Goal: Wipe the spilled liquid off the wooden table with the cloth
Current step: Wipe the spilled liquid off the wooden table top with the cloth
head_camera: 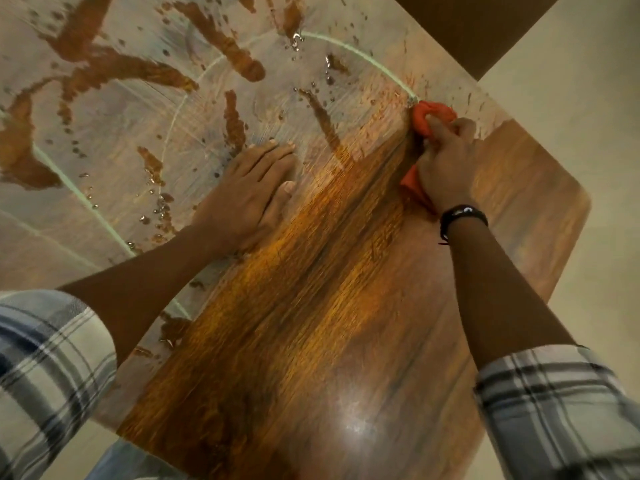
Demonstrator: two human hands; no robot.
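Head view, looking down on a wooden desk (346,323) that runs diagonally across the frame.

Hands:
- The left hand (249,195) lies palm down on the desk surface, fingers straight and close together, holding nothing. It rests at the border between the wet, glare-covered area and the bare wood grain.
- The right hand (446,161) grips the cloth (433,114), fingers curled over the bunched fabric and pressing it against the desk. A dark wristband (462,216) sits on this wrist.

Task items:
- The cloth is orange-red and crumpled. It lies under the right hand near the far right edge of the desk; one part shows beyond the fingertips, another below the heel of the hand.
- The spilled liquid (114,69) is brown and spreads in streaks, pools and droplets over the far left portion of the desk, beyond and to the left of the left hand. Smaller patches lie along the left edge beside the left forearm.
- The wood between the two forearms shows faint smeared streaks.

Other items:
- A thin pale green curved line (363,58) crosses the wet area.
- Both forearms emerge from plaid sleeves (52,358).
- Pale floor (588,98) shows to the right of the desk
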